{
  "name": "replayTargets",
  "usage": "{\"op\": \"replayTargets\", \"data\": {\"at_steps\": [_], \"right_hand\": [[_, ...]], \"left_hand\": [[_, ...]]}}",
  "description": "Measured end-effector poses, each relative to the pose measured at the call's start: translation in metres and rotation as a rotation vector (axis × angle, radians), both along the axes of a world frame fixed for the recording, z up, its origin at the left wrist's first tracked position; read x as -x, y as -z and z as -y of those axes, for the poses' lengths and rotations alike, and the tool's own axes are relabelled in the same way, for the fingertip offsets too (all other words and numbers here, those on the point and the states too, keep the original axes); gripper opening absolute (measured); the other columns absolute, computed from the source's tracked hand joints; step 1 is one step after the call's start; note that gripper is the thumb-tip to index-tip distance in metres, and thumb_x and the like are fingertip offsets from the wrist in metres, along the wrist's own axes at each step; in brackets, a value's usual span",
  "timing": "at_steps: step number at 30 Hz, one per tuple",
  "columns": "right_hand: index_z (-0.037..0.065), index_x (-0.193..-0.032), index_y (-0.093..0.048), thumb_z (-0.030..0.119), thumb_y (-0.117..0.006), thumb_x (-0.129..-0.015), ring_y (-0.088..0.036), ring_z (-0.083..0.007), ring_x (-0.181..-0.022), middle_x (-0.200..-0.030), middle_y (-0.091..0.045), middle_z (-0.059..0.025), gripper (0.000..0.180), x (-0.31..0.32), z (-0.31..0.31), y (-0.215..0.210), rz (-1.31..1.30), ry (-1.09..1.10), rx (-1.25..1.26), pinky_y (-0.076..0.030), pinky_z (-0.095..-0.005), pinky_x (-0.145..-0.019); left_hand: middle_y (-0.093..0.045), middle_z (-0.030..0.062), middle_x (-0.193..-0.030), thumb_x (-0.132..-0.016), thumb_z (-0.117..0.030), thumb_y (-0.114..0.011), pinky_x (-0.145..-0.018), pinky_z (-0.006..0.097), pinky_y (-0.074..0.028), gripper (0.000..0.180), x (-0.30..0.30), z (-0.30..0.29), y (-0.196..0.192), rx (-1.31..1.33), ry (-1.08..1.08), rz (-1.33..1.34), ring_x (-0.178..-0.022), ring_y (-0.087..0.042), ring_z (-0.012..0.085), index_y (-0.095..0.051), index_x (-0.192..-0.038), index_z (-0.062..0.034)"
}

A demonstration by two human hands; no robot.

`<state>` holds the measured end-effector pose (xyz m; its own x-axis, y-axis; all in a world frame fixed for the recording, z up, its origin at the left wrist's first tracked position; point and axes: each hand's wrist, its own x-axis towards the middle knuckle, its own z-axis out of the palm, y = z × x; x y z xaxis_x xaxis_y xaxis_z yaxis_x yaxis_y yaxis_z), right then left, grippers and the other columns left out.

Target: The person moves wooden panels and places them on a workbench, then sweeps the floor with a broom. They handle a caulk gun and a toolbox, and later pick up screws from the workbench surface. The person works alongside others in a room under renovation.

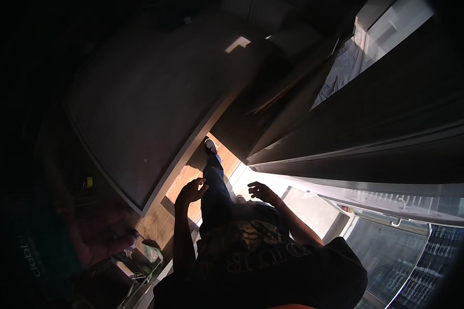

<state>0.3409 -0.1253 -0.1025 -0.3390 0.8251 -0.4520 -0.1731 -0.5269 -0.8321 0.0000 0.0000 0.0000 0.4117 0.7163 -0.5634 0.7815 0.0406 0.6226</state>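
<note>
My left hand (192,191) hangs in front of my left thigh, near the pale edge of a large dark flat panel (144,103). Its fingers are loosely bent and apart, and I see nothing in them. Over the bright sill on the other side, my right hand (262,192) is held out with its fingers spread and empty. Below it, a long dark curtain (355,139) stretches off to the right, apart from the hand. One leg in blue jeans (215,190) reaches forward, ending in a dark and white shoe (210,145).
Sunlit wooden floor (194,211) shows between the panel and the window side. A glass door (386,252) with a white handle (396,222) stands at the lower right. Reddish cloth (100,232) and a greenish metal-framed object (152,255) lie in shadow at the lower left.
</note>
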Motion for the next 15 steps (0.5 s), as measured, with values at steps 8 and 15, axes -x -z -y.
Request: {"op": "replayTargets", "data": {"at_steps": [8, 15], "right_hand": [[0.001, -0.116, -0.057, 0.012, -0.062, -0.088, -0.062, -0.0163, -0.083, -0.097, -0.063, -0.0093, 0.03, 0.038, -0.18, -0.025, 0.148, 0.232, 0.092, -0.052, -0.0301, -0.069], [0.002, -0.119, -0.055, 0.024, -0.053, -0.094, -0.063, -0.0202, -0.089, -0.097, -0.063, -0.0109, 0.033, 0.015, -0.269, -0.049, 0.514, 0.24, -0.281, -0.054, -0.0328, -0.076]], "left_hand": [[-0.061, 0.0187, -0.118, -0.089, -0.039, -0.056, -0.094, 0.04, -0.045, 0.048, -0.015, -0.233, -0.018, -0.106, 0.24, 0.059, -0.11, -0.058, 0.032, -0.056, -0.121, -0.0029], [-0.06, 0.0205, -0.118, -0.089, -0.03, -0.053, -0.096, 0.04, -0.043, 0.044, -0.032, -0.379, -0.062, -0.05, 0.35, -0.041, -0.111, -0.056, 0.0351, -0.056, -0.12, 0.0004]]}}
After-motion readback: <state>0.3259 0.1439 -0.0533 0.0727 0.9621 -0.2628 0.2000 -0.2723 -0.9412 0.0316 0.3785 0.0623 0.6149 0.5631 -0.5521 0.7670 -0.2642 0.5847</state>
